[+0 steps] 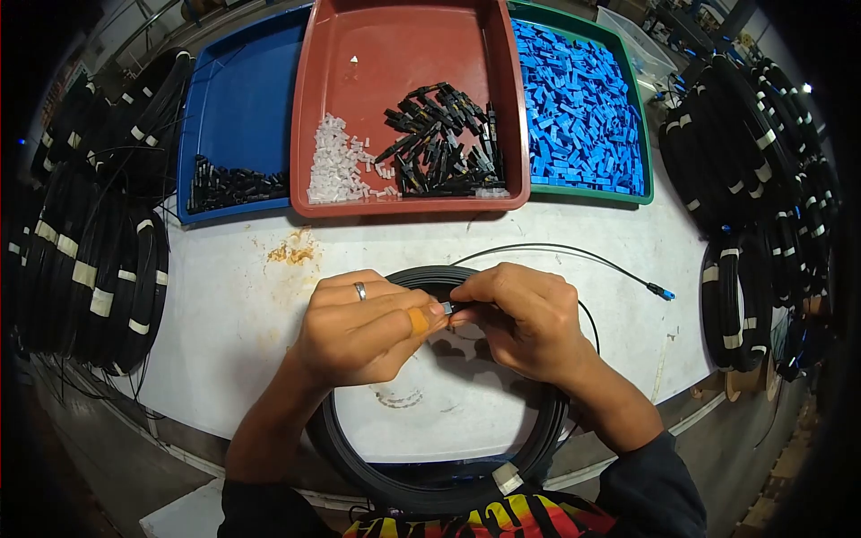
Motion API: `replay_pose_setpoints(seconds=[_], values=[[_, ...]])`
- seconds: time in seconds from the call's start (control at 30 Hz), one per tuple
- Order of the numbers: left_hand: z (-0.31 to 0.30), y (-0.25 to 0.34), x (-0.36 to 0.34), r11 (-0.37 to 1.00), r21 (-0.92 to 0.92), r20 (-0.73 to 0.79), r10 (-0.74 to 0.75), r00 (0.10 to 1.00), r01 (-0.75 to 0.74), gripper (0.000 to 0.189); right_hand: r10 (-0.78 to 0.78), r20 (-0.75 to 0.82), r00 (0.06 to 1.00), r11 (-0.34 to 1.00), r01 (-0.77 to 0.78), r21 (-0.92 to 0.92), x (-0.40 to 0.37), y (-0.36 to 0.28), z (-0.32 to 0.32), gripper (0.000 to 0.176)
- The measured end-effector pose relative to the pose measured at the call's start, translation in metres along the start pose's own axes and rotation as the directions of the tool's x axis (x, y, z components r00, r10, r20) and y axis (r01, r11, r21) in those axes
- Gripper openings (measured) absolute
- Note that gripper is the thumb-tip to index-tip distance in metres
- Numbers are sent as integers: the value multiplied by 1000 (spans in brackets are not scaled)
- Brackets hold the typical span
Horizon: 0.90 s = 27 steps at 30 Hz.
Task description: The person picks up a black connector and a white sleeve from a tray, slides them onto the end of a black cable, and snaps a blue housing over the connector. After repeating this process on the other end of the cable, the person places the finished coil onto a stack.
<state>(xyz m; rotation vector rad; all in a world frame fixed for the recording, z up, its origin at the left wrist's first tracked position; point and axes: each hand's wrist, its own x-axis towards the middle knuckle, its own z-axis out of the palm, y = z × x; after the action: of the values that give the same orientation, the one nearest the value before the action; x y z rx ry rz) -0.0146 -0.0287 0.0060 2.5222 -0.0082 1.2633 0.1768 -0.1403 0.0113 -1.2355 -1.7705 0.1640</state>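
Cable coil (549, 429): one end fitted, blue connector (661, 292); small grey piece (446, 308), seemingly unfinished, clamped between my left fingers (421, 314) and right fingers (468, 292).

The person at the table is wearing a dark, near-black top (647, 489) whose sleeves are ending below the elbows. Across its front, a bold print (502, 520) is showing yellow, orange and red shapes edged in black. A plain silver-coloured metal ring (360, 290) is circling one left finger, and a tan-orange strip like a bandage (418, 322) is wrapping another.
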Motion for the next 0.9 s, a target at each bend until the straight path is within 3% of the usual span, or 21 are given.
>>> replay_pose_setpoints(seconds=[0.07,0.2,0.3,0.47,0.6,0.73,0.83,0.87,0.9], values=[[-2,2,0,987,-88,29,-133,991,136,17,-48,-2,999,998,48,-32,-1,3,1,33],[-1,1,0,951,-162,70,-256,964,264,20,-100,38,994,980,105,-171,-2,3,1,34],[2,1,1,984,-106,61,-137,989,143,18,-37,104,994,985,54,-164,-3,-1,-4,45],[1,5,4,974,152,115,151,982,-168,14,71,162,984,995,-60,-73,-6,2,-3,41],[-4,9,5,923,265,168,239,956,-278,13,86,159,984,993,-97,63,-3,5,-4,34],[-2,1,1,962,190,93,180,979,-195,12,78,104,991,994,-86,68,-2,3,-1,31],[-1,1,0,1000,24,15,-5,1000,4,14,14,56,998,1000,-13,-13,-1,4,0,25],[-1,1,0,1000,23,14,-3,1000,2,14,-38,29,999,999,39,-30,-2,5,1,29],[-2,2,-1,991,-67,20,-111,994,113,15,-89,2,996,995,89,-49,-2,6,1,33]])
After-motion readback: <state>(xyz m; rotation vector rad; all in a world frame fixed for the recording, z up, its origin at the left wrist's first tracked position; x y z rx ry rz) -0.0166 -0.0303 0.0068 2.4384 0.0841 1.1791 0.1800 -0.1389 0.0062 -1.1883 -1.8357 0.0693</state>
